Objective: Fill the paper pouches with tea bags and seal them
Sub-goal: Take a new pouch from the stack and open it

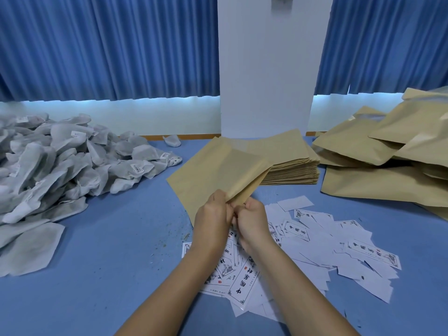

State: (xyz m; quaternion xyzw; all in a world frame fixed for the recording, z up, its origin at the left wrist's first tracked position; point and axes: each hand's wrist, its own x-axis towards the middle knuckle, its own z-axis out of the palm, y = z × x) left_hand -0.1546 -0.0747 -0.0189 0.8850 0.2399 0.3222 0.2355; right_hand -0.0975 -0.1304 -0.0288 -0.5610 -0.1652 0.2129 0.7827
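hands: left hand and right hand both pinch the near edge of one paper pouch, apparently parting its mouth.
pouch: tilted up just beyond the hands; no tea bag visible in it.
done: puffed pouches far right of the hands look filled; sealed or not, can't tell.
to do: stack of flat pouches behind the held one; tea bag heap well left of the hands.
clutter: printed slips under and right of the hands on the worktop.
hidden: fingertips behind the pouch edge; both piles cut off by the frame.
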